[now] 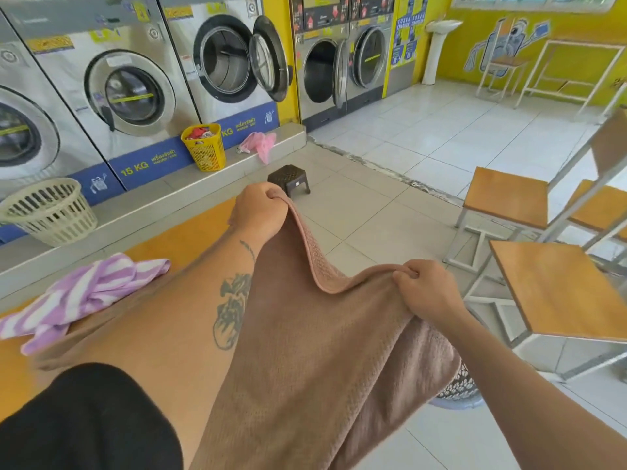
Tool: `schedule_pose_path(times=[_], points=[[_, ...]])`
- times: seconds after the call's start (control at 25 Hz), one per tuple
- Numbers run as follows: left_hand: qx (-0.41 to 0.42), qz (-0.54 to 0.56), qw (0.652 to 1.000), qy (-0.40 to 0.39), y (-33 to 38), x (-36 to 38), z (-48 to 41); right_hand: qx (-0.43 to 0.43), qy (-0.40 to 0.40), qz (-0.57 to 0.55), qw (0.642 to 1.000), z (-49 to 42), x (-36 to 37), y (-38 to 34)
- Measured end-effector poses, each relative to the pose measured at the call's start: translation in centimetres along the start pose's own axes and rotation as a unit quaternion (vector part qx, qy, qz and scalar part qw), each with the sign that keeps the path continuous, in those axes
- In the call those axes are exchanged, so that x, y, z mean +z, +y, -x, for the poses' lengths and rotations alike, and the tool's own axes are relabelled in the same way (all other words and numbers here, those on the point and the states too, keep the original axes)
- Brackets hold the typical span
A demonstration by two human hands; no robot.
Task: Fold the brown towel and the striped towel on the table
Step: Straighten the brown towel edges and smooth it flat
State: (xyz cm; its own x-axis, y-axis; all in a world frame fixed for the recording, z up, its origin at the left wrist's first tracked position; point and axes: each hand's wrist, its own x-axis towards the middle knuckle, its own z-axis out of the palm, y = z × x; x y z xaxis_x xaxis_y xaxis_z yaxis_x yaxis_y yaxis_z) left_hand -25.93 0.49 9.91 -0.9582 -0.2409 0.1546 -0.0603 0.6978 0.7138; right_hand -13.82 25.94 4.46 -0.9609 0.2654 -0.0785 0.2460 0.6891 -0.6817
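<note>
Brown towel (305,368) held up off the table, spread between both hands, its top edge sagging in a curve between them and the rest hanging down toward the person. Left hand (261,212) is extended forward, fingers curled tight round one upper corner. Right hand (427,290) is nearer the body, pinching the top edge between thumb and curled fingers. The lower right part of the towel hangs in front of a perforated basket (461,388) on the floor. Striped towel (78,296), purple and white, lies crumpled and unfolded on the yellow table (196,232), to the left of the left forearm. Beyond the table: a cream laundry basket (51,212) and a yellow basket (203,147) full of clothes on the ledge below a row of washing machines (129,93); a pink bag (259,145) on the same ledge. A small brown stool (288,179) stands on the tiled floor. Chairs with wooden seats (559,286) stand to the right.
</note>
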Motion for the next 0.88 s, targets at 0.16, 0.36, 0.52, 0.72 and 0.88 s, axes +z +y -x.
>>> schedule_pose_path(times=[0.16, 0.36, 0.52, 0.72, 0.88], points=[[0.006, -0.035, 0.999, -0.026, -1.8, 2.9, -3.6, 0.01, -0.055, 0.028, 0.998, -4.7, 1.8, 0.6], [-0.014, -0.048, 0.998, -0.041, -3.2, 7.6, -6.5, 0.025, -0.087, 0.043, 0.995, -8.9, 4.5, 0.2], [-0.036, -0.021, 0.999, -0.033, -2.4, 10.4, -8.9, 0.02, -0.082, 0.035, 0.996, -12.6, 5.0, 0.9], [0.023, -0.013, 1.0, 0.004, -0.1, 13.5, -12.6, 0.084, -0.066, 0.023, 0.994, -17.3, 3.3, 4.8], [0.026, -0.063, 0.995, -0.076, -0.2, 17.7, -15.4, 0.124, -0.088, 0.029, 0.988, -18.9, 3.3, 9.7]])
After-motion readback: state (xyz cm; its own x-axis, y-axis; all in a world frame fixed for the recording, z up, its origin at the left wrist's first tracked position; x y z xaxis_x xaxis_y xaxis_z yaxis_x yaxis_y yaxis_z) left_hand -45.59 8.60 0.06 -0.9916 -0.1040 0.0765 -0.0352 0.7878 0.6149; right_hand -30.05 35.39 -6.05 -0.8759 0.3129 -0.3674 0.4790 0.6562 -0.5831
